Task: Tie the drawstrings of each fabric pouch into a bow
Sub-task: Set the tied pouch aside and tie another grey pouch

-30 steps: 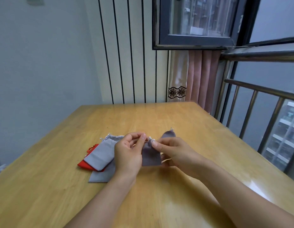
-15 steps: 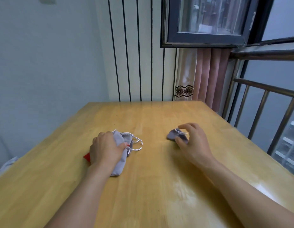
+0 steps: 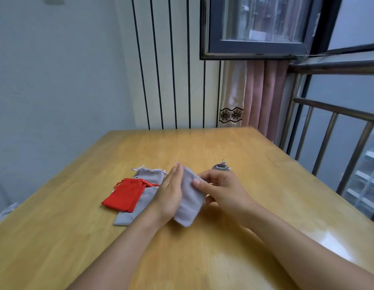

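A light grey pouch [image 3: 189, 199] is held up above the wooden table [image 3: 203, 248], between my two hands. My left hand [image 3: 169, 193] lies flat against its left side with straight fingers. My right hand [image 3: 221, 191] grips its right side, thumb on the front face, fingers curled behind. Its drawstrings are hidden. To the left lie a red pouch [image 3: 125, 194] with loose red strings, and two grey pouches [image 3: 148, 174] partly under it. A small dark grey pouch [image 3: 220, 166] with silver strings lies behind my right hand.
A metal railing [image 3: 328, 130] runs along the table's right side. A striped wall and pink curtain [image 3: 261, 97] stand behind the far edge. A grey cloth [image 3: 6, 212] pokes out past the table's left edge.
My right hand left the dark grey pouch on the table at the right. My left hand lifted a light grey pouch off the pile, and both hands now hold it at the centre.
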The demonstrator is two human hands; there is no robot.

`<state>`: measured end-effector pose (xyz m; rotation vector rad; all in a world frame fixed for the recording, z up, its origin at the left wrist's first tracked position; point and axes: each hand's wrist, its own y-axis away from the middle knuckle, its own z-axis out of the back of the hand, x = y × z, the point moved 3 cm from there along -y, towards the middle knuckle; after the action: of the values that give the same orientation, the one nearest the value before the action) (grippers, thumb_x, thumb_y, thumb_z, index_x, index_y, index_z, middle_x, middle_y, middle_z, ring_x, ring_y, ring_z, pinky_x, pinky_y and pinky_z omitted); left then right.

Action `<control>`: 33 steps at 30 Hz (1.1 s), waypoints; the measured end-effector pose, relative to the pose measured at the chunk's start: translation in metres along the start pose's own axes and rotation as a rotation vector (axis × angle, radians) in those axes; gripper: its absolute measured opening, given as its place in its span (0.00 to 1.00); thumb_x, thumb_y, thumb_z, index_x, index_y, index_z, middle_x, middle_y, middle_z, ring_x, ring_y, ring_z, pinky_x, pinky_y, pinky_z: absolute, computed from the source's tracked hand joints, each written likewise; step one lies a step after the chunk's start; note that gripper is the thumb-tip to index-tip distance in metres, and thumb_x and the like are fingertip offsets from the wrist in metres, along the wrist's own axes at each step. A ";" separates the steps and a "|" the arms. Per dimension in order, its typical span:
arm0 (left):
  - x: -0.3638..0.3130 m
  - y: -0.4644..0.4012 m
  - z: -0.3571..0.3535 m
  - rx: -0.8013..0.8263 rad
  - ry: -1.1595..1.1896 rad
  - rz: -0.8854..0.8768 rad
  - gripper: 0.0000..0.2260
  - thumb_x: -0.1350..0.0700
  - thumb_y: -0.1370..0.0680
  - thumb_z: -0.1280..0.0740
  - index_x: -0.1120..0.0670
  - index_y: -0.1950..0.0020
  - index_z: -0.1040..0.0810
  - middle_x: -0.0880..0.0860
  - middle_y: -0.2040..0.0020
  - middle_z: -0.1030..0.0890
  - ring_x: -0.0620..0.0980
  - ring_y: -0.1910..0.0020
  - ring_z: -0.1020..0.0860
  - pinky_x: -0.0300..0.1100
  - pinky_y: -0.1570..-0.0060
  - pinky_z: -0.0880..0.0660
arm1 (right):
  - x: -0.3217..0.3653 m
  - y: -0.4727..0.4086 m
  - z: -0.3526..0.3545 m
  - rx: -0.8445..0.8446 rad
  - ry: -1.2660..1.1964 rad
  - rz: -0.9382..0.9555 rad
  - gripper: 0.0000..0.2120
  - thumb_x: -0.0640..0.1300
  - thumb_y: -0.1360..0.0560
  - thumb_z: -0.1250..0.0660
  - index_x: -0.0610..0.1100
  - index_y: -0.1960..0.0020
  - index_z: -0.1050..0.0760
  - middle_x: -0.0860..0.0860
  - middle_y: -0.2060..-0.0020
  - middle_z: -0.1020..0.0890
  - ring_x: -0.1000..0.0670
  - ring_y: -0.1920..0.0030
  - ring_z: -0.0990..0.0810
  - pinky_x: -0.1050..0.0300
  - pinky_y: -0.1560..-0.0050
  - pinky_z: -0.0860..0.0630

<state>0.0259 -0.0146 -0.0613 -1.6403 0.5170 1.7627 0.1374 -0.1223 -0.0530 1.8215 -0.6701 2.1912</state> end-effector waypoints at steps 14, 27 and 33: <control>-0.022 -0.001 0.077 -0.484 -0.726 -0.002 0.05 0.51 0.32 0.26 0.47 0.60 0.21 0.46 0.64 0.19 0.52 0.59 0.20 0.42 0.64 0.28 | -0.014 -0.002 -0.004 0.136 0.045 -0.145 0.17 0.42 0.22 0.30 0.43 0.35 0.24 0.46 0.45 0.18 0.51 0.53 0.15 0.57 0.53 0.19; 0.017 -0.009 0.056 -0.210 -0.804 -0.044 0.10 0.49 0.29 0.30 0.44 0.48 0.20 0.46 0.48 0.18 0.50 0.46 0.21 0.43 0.45 0.26 | -0.021 -0.004 -0.030 0.144 0.584 0.091 0.19 0.50 0.23 0.30 0.54 0.33 0.25 0.56 0.43 0.19 0.53 0.55 0.23 0.58 0.48 0.24; 0.011 -0.007 0.035 -0.134 -0.610 -0.151 0.03 0.57 0.26 0.30 0.48 0.56 0.20 0.43 0.59 0.18 0.40 0.57 0.22 0.28 0.63 0.30 | -0.021 -0.009 -0.019 -0.031 0.177 -0.075 0.12 0.42 0.23 0.28 0.45 0.43 0.27 0.45 0.54 0.15 0.50 0.67 0.19 0.56 0.66 0.24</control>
<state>0.0058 0.0164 -0.0662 -1.0963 -0.0081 2.0821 0.1292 -0.1030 -0.0742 1.5877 -0.5864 2.2457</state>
